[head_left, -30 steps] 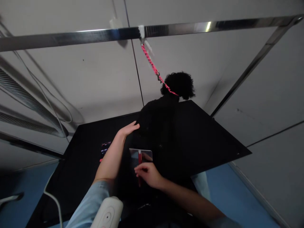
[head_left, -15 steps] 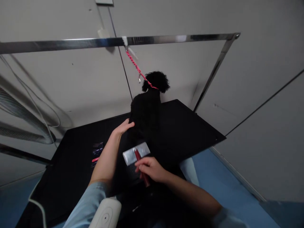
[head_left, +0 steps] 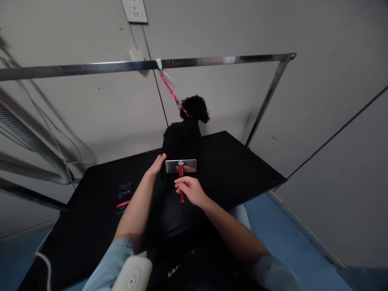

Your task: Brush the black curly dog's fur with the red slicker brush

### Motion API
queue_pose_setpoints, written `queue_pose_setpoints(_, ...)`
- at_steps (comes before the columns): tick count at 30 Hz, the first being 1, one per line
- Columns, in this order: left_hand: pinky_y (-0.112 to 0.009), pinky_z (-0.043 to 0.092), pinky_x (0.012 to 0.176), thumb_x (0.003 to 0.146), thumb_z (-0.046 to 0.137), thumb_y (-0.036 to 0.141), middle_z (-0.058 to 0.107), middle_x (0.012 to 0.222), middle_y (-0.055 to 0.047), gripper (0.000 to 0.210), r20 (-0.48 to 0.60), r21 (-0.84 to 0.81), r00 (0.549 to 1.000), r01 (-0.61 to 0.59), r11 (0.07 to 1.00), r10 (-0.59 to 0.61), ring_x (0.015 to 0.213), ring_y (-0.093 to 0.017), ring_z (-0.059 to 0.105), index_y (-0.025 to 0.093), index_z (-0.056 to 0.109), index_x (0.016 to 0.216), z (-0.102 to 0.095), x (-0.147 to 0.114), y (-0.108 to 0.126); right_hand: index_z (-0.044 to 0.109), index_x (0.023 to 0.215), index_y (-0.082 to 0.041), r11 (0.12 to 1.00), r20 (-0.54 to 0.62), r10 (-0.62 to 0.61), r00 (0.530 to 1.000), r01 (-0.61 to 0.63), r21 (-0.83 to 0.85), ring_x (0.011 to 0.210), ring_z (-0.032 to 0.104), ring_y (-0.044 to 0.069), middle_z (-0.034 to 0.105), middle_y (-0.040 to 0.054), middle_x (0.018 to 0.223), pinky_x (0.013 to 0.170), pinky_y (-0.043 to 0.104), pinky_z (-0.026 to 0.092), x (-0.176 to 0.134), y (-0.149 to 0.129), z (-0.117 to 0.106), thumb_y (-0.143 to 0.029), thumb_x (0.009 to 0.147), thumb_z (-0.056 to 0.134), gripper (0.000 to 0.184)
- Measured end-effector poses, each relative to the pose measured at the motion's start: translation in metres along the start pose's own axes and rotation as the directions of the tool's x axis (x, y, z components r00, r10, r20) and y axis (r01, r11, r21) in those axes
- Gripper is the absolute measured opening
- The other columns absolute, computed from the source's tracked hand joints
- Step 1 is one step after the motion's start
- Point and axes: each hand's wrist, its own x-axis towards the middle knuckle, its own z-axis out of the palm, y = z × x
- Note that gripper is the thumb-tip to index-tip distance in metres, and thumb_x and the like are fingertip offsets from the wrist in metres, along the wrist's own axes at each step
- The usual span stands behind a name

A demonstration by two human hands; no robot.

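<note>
- Currently, red-handled brush [head_left: 181, 169] sits at the rear of the black dog [head_left: 182, 139]; can't tell if the head touches fur, black on black.
- Right hand [head_left: 191, 190] pinches the handle, thumb and fingers closed round it. Flat metal back faces up.
- Left hand [head_left: 157, 163] against dog's left side; fingertips partly hidden, can't tell if gripping or resting.
- Dog on black desk [head_left: 239, 165], back to camera.
- Pink leash [head_left: 170, 89] runs from neck to metal rail [head_left: 212, 62].
- Phone [head_left: 123, 198] on desk, beside left forearm, screen lit.
- Ribbed hose [head_left: 33, 139] further left.
</note>
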Motion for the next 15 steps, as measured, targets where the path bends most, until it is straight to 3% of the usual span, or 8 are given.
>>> queue_pose_setpoints(2, -0.04, 0.046, 0.08, 0.064, 0.052, 0.072, 0.066, 0.096, -0.015, 0.071, -0.002, -0.008, 1.0, 0.008, 1.0, -0.008, 0.095, -0.031, 0.06, 0.009, 0.062, 0.097, 0.0, 0.002, 0.001, 0.062, 0.087, -0.013, 0.993, 0.01, 0.113, 0.994, -0.113, 0.03, 0.05, 0.056, 0.008, 0.06, -0.0005, 0.068, 0.043, 0.019, 0.043, 0.001, 0.002, -0.001, -0.03, 0.072, 0.06, 0.022)
queue_pose_setpoints(5, -0.04, 0.046, 0.081, 0.059, 0.057, 0.072, 0.067, 0.097, -0.014, 0.073, 0.028, -0.036, 0.999, -0.038, 0.999, 0.039, 0.097, -0.032, 0.059, 0.011, 0.063, 0.099, -0.003, 0.004, 0.003, 0.061, 0.095, -0.014, 0.961, 0.173, 0.269, 0.948, -0.276, 0.021, 0.043, 0.052, 0.007, 0.062, 0.0006, 0.071, 0.034, 0.017, 0.037, -0.003, 0.006, -0.002, -0.032, 0.074, 0.057, 0.027)
queue_pose_setpoints(7, -0.039, 0.045, 0.084, 0.057, 0.058, 0.073, 0.066, 0.1, -0.014, 0.076, 0.064, -0.052, 0.993, -0.094, 0.994, 0.097, 0.103, -0.033, 0.056, 0.013, 0.062, 0.104, -0.005, 0.004, 0.005, 0.06, 0.101, -0.016, 0.985, 0.163, 0.165, 0.973, -0.17, 0.016, 0.046, 0.054, 0.007, 0.063, 0.0021, 0.077, 0.034, 0.016, 0.037, 0.002, 0.002, -0.004, -0.034, 0.076, 0.056, 0.031)
queue_pose_setpoints(9, -0.039, 0.043, 0.089, 0.057, 0.057, 0.074, 0.064, 0.107, -0.015, 0.081, 0.097, -0.05, 0.982, -0.156, 0.986, 0.16, 0.11, -0.033, 0.052, 0.013, 0.059, 0.11, -0.007, 0.003, 0.008, 0.06, 0.102, -0.016, 0.999, 0.067, 0.038, 0.997, -0.039, 0.011, 0.052, 0.057, 0.009, 0.062, 0.002, 0.079, 0.037, 0.017, 0.04, 0.01, 0.001, -0.006, -0.033, 0.075, 0.057, 0.031)
queue_pose_setpoints(10, -0.039, 0.042, 0.091, 0.056, 0.058, 0.074, 0.063, 0.11, -0.015, 0.084, 0.109, -0.038, 0.977, -0.179, 0.983, 0.183, 0.112, -0.033, 0.051, 0.012, 0.057, 0.113, -0.008, 0.003, 0.009, 0.06, 0.1, -0.015, 1.0, 0.031, 0.031, 0.999, -0.031, 0.002, 0.053, 0.058, 0.009, 0.062, 0.0014, 0.077, 0.039, 0.018, 0.042, 0.013, 0.003, -0.007, -0.032, 0.075, 0.057, 0.031)
queue_pose_setpoints(12, -0.041, 0.042, 0.091, 0.054, 0.063, 0.071, 0.061, 0.113, -0.017, 0.088, 0.137, 0.002, 0.974, -0.182, 0.983, 0.18, 0.112, -0.034, 0.05, 0.009, 0.053, 0.116, -0.009, 0.003, 0.01, 0.061, 0.097, -0.013, 0.987, 0.023, 0.163, 0.986, -0.162, -0.017, 0.048, 0.056, 0.008, 0.059, -0.0005, 0.068, 0.038, 0.017, 0.04, 0.012, 0.013, -0.007, -0.03, 0.075, 0.055, 0.029)
queue_pose_setpoints(14, -0.041, 0.045, 0.087, 0.052, 0.068, 0.066, 0.062, 0.11, -0.018, 0.088, 0.135, 0.038, 0.982, -0.137, 0.99, 0.131, 0.108, -0.035, 0.053, 0.008, 0.052, 0.116, -0.009, 0.005, 0.008, 0.062, 0.099, -0.013, 0.945, 0.126, 0.327, 0.937, -0.321, -0.066, 0.042, 0.051, 0.007, 0.06, -0.0007, 0.066, 0.033, 0.016, 0.035, 0.007, 0.021, -0.006, -0.03, 0.075, 0.054, 0.03)
queue_pose_setpoints(15, -0.042, 0.046, 0.085, 0.052, 0.069, 0.065, 0.063, 0.108, -0.017, 0.086, 0.116, 0.048, 0.987, -0.114, 0.992, 0.107, 0.105, -0.035, 0.055, 0.008, 0.053, 0.114, -0.009, 0.006, 0.007, 0.062, 0.1, -0.014, 0.938, 0.176, 0.345, 0.922, -0.333, -0.091, 0.041, 0.05, 0.006, 0.06, -0.0003, 0.068, 0.032, 0.016, 0.034, 0.006, 0.022, -0.005, -0.031, 0.076, 0.054, 0.031)
